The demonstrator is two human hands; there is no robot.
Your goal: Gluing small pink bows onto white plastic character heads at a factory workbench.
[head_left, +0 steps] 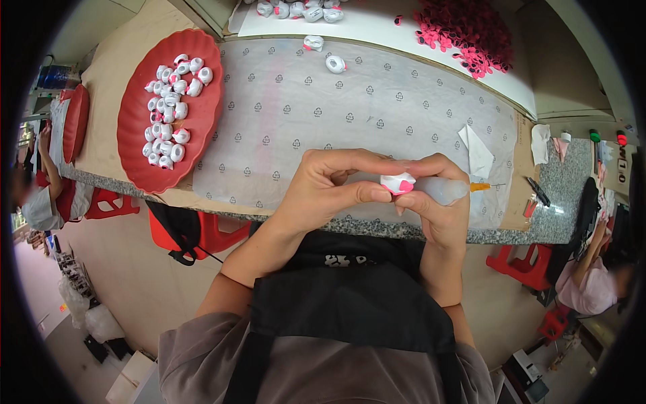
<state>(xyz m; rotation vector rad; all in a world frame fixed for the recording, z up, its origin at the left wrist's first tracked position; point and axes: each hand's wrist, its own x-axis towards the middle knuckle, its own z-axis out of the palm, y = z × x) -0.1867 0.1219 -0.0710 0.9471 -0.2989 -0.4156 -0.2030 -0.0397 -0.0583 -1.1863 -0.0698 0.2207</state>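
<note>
Above the near edge of the table, my left hand [311,190] pinches a small white rounded piece with pink patches [397,183] between thumb and fingers. My right hand [442,214] meets it from the other side, its thumb and fingertips at the same piece. Held in that right hand is a translucent squeeze bottle [445,191] with an amber tip and a thin needle pointing right, away from the piece. Farther left, a red scalloped tray [138,111] carries many similar white and pink pieces. Another white piece [335,64] lies alone on the printed paper sheet [323,111].
At the back, a white shelf [383,32] bears more white pieces and a heap of pink-and-black parts [464,34]. To the right are a folded white paper [476,149] and a black cutter [538,192]. Red stools [525,262] stand below; other people sit at both sides.
</note>
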